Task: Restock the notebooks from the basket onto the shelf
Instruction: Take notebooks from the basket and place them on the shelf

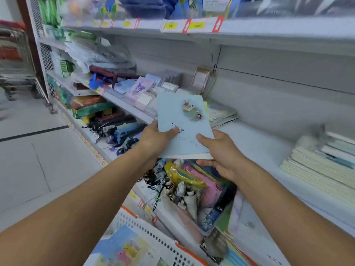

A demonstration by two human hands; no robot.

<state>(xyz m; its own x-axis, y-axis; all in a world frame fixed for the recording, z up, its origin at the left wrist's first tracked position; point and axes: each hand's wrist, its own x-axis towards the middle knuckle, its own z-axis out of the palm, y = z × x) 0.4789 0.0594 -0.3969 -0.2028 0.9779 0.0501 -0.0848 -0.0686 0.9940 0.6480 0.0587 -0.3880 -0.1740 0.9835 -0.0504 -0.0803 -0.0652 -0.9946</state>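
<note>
Sitting lowest and nearest in the view, a white perforated plastic basket with orange trim (153, 237) holds a pale blue notebook with pastel cartoon figures on its cover (123, 248), lying flat inside it. Just beyond the basket's rim, a clear plastic bin of folded umbrellas and coloured pouches (192, 191) rests on the lower shelf.

Above that bin, both arms reach forward and share one thing: a thin light blue notebook with a small illustration and dark handwritten-style characters on its cover (182, 123). The left hand (155, 141) grips its left edge, thumb laid across the cover and fingers curled underneath. The right hand (221, 152) holds the lower right corner, thumb on top of the cover and fingers wrapped beneath. The notebook is held in the air, tilted, its far edge over the front of the white metal middle shelf (249, 139).

On that shelf, just beyond the held notebook, lies a low pile of pale green and white notebooks (221, 114). Further right, a taller stack of cream and pale blue exercise books (318, 162) sits on the same board. To the left, small packets of pastel stationery (138, 89) lean in a row. The upper shelf edge carries yellow price labels (196, 25), too blurred to read.
</note>
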